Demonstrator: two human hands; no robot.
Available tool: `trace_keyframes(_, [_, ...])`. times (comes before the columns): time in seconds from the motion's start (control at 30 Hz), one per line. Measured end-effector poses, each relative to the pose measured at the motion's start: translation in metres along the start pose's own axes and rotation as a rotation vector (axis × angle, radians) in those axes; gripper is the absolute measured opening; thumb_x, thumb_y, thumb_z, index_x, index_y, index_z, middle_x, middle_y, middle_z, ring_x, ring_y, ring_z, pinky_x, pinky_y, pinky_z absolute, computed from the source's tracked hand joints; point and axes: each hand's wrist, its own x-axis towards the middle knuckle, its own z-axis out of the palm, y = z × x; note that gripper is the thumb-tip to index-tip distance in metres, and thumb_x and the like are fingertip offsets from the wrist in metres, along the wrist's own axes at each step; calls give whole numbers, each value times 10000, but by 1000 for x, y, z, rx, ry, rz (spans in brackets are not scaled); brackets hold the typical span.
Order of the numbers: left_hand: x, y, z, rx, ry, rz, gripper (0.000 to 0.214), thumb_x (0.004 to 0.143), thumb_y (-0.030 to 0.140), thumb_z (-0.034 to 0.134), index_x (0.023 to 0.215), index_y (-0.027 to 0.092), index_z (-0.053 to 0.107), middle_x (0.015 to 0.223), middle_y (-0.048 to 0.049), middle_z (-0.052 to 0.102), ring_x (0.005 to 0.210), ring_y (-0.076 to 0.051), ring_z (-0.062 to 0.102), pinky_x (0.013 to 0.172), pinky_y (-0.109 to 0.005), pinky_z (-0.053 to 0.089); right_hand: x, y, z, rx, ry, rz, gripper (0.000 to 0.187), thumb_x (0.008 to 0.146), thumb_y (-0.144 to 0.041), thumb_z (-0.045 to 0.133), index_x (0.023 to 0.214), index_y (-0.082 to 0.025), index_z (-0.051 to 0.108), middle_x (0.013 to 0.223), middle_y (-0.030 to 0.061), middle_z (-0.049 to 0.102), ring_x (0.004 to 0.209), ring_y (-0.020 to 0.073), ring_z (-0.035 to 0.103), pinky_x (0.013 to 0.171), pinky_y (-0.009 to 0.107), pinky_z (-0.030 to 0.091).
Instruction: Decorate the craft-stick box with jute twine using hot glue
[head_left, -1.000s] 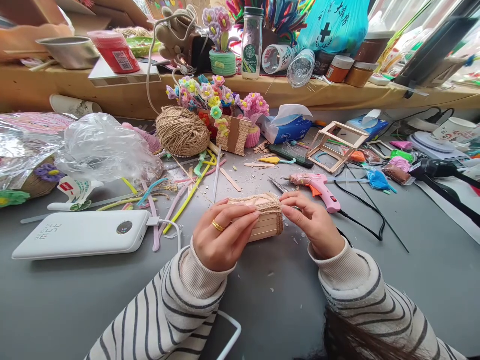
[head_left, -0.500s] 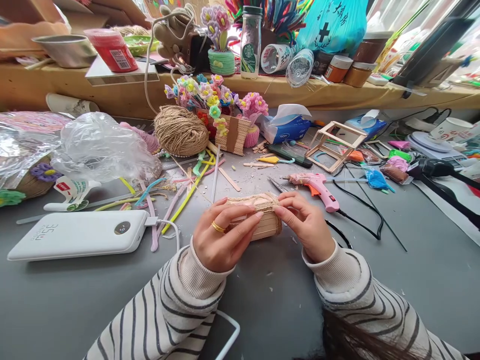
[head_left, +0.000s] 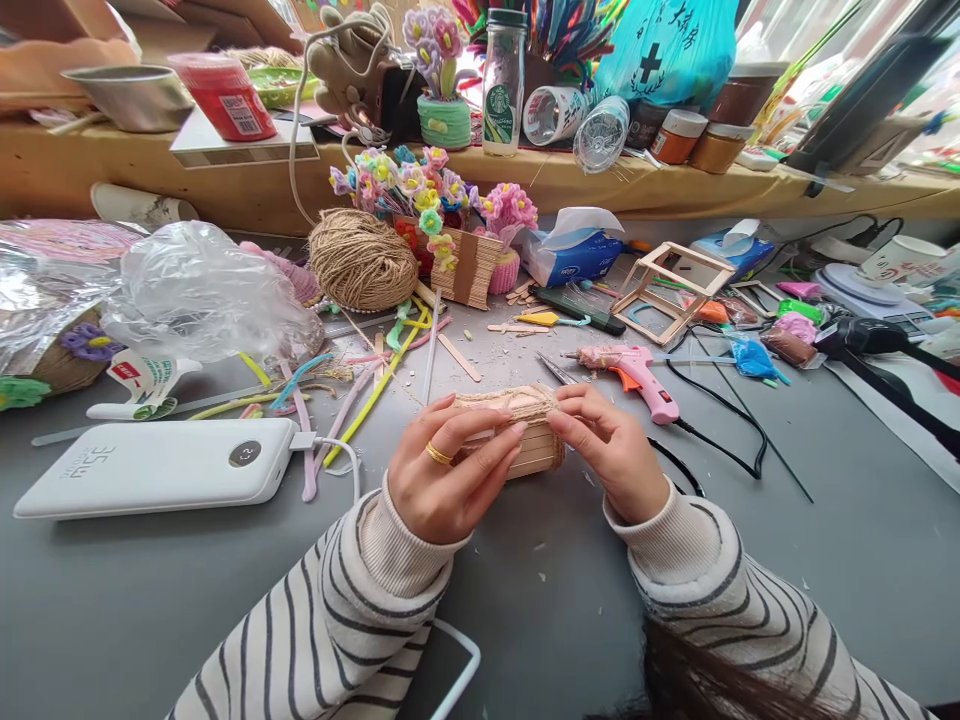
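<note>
Between my hands sits a small box made of wooden craft sticks (head_left: pixel 534 458), with twine (head_left: pixel 525 400) running along its upper rim. My left hand (head_left: pixel 452 460), wearing a gold ring, is closed on the box's left side, thumb and fingers at the twine edge. On the right corner, my right hand (head_left: pixel 615 445) pinches the twine between thumb and forefinger. Part of the box is hidden behind the left fingers. Just beyond the right hand lie a pink hot glue gun (head_left: pixel 634 375) and pliers (head_left: pixel 555 368).
A white power bank (head_left: pixel 157 470) with a cable lies at left. Behind are a twine ball (head_left: pixel 362 260), pipe cleaners (head_left: pixel 386 385), loose craft sticks (head_left: pixel 459 357) and an open stick frame (head_left: pixel 675 290). The glue gun's black cord (head_left: pixel 750 430) loops at right. Jars and a bottle (head_left: pixel 502 85) line the shelf.
</note>
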Motion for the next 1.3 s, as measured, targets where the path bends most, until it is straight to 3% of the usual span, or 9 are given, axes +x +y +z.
trace_keyframes(0.3, [-4,-3,-4,-71,1,-58,291,731,109,621,1012,176,589,938,-69,670,845,-157,645,873,-359,502,-4,0,3,-36,-18,-21,203,757,-366,602,659,-191,631,857,48,560,874,185,551,849,364,428])
trace_keyframes(0.8, [-3,-13,-17,-9,-2,-37,132,727,122,639,836,186,603,824,-33,676,758,-142,650,831,-346,525,-6,-1,1,-24,-35,-1,197,750,-362,605,656,-189,611,870,50,536,895,188,531,849,363,412])
trace_keyframes(1.07, [-8,-4,-24,78,11,79,279,684,70,668,946,128,590,884,-72,682,866,-165,636,850,-337,526,-8,-2,1,-11,-40,17,194,735,-373,618,668,-190,621,893,59,542,899,188,528,795,330,441])
trace_keyframes(1.17, [-12,5,-22,54,-83,204,200,778,91,567,975,121,584,982,-81,683,1025,-183,599,928,-359,488,-8,-3,0,4,-51,3,184,745,-364,609,679,-193,623,888,57,541,895,184,525,762,314,449])
trace_keyframes(1.3, [-14,16,-12,61,-70,296,193,850,118,456,976,114,601,1039,-94,670,1096,-199,562,955,-334,462,-8,-2,0,-7,-59,0,185,752,-369,605,696,-194,629,892,59,536,917,194,524,791,335,442])
